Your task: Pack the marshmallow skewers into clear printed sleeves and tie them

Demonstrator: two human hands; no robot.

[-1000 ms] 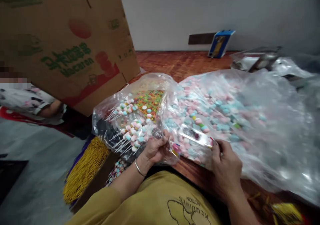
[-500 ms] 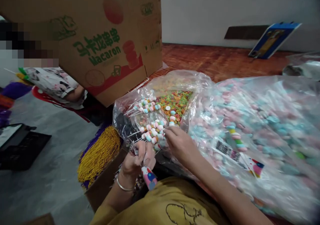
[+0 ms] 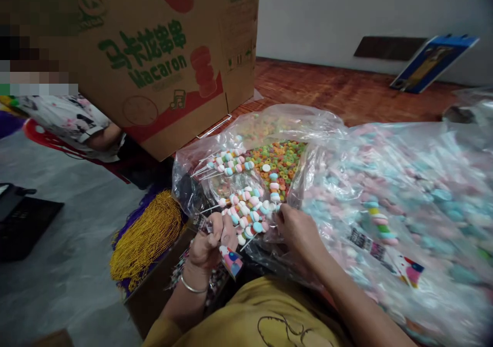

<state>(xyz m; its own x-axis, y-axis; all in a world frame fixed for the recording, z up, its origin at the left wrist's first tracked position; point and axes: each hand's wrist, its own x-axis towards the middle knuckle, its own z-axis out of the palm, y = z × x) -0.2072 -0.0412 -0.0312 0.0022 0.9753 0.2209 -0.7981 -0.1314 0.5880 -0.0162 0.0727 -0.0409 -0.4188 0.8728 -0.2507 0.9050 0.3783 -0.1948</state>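
My left hand [image 3: 213,242], with a bangle at the wrist, is closed around a printed plastic wrapper [image 3: 231,261]. The wrapper's colourful end sticks out below the fingers, and its dark lettered part shows above them. My right hand [image 3: 300,229] pinches the end of a marshmallow skewer at the right side of a pile of marshmallow skewers [image 3: 246,211]. How much of that skewer is in the fingers is hidden. Just above lies a single skewer [image 3: 274,187] on coloured cereal rings [image 3: 281,157]. A second bunch of skewers [image 3: 231,162] rests farther back.
A large bag of pink and blue marshmallows [image 3: 423,208] fills the right, with a wrapped skewer [image 3: 381,229] on it. A tall cardboard box [image 3: 162,70] stands at the back left. Gold bead strings [image 3: 146,239] hang at the left. Behind them a person [image 3: 96,131] sits.
My right hand has drawn a little to the right, away from my left hand, uncovering more of the pile. The left hand keeps its hold on the wrapper. The view has shifted slightly.
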